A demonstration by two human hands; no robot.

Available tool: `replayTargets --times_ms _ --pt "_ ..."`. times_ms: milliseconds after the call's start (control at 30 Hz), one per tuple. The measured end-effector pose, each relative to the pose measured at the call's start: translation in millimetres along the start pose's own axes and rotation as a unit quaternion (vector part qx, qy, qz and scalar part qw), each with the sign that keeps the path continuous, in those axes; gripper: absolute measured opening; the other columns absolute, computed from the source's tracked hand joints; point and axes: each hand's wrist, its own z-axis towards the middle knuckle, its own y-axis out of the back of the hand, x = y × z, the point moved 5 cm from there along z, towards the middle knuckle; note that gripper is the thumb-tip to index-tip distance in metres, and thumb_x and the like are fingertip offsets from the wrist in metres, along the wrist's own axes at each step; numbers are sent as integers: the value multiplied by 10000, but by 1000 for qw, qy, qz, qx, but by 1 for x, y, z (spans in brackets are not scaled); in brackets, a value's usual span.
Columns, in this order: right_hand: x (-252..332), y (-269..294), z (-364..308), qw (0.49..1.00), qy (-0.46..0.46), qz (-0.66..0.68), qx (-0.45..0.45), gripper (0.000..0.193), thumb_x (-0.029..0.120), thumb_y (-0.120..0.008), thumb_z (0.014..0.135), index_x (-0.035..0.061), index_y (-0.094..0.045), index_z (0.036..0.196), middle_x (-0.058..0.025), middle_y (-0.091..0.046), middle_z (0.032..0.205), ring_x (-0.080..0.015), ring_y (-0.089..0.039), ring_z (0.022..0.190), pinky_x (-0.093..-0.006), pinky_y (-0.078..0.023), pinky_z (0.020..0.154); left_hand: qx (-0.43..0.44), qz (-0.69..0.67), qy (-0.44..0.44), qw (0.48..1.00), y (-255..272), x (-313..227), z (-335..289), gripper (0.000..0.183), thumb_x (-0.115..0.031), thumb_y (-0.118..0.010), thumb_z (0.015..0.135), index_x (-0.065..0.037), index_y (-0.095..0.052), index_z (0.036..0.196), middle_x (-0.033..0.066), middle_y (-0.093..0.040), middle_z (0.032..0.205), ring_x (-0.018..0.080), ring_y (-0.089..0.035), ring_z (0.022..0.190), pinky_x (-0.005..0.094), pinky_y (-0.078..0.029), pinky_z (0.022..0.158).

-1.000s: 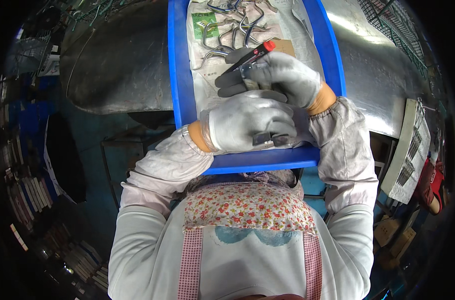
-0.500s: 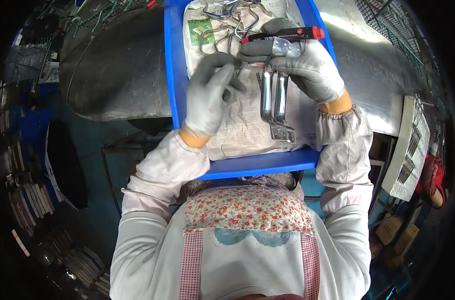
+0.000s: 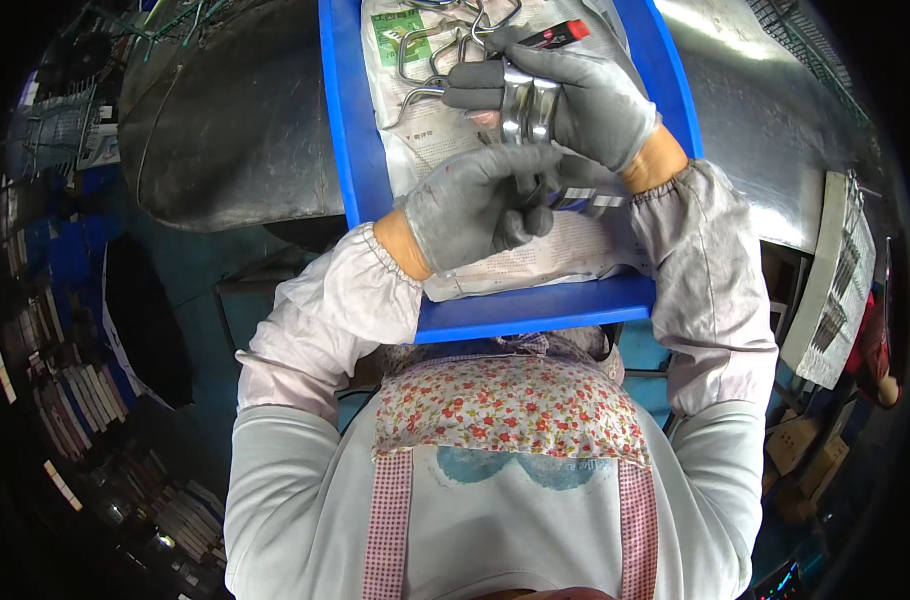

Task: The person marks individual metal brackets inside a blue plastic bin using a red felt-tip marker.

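My gloved right hand (image 3: 600,110) is closed on a shiny bent metal bracket (image 3: 516,108) made of two bars. The same hand also carries a black marker pen with a red cap (image 3: 576,30), tucked at its thumb side. Below it, my gloved left hand (image 3: 475,205) has its fingers curled round the bracket's lower part, hiding much of it. Both hands are over a blue tray (image 3: 535,312) lined with printed newspaper (image 3: 515,268). Several bent metal rods (image 3: 405,58) lie at the tray's far end, beside a green printed patch (image 3: 401,36).
Dark metal worktops flank the tray, one at the left (image 3: 240,130) and one at the right (image 3: 745,140). A white rack-like panel (image 3: 825,290) stands at the right, with cardboard boxes (image 3: 795,445) below it. Wire baskets (image 3: 815,50) are at the far right.
My left hand has moved right and nearer me, from beside the bracket onto its lower part. The right hand has shifted slightly left, and the bracket and marker have turned in it.
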Motion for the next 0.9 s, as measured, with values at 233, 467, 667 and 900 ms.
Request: replayTargets --times_ms 233,467,667,900 --pt "-27 -21 -5 903 -230 359 -46 314 198 -524 925 -3 -483 1163 -198 -615 1056 -274 -663 860 -359 -575 751 -67 -127 4 990 6 3 1 175 -128 -601 848 -29 -532 721 52 -547 677 209 -608 606 152 -401 381" --pt "0 30 -2 886 -157 -411 -148 417 289 -464 960 34 -460 1289 -131 -658 1017 -188 -642 907 -287 -512 678 -15 -183 -24 983 3 -3 -1 220 -117 -449 925 69 -500 1031 152 -567 861 149 -578 600 108 -431 386" --pt "43 28 -13 949 86 -241 -183 430 361 -441 963 -2 -594 1137 -80 -646 1020 -132 -604 897 -224 -425 831 1 -235 -43 971 8 -11 -3 232 -125 -452 924 80 -537 992 137 -569 860 150 -598 640 114 -460 406" --pt "44 7 -15 937 28 -327 -121 173 94 -619 864 23 -670 1014 -52 -683 896 -107 -626 814 -241 -486 756 -21 -196 -56 979 6 -13 -6 215 -112 -471 917 80 -539 985 139 -573 871 144 -584 609 110 -442 389"
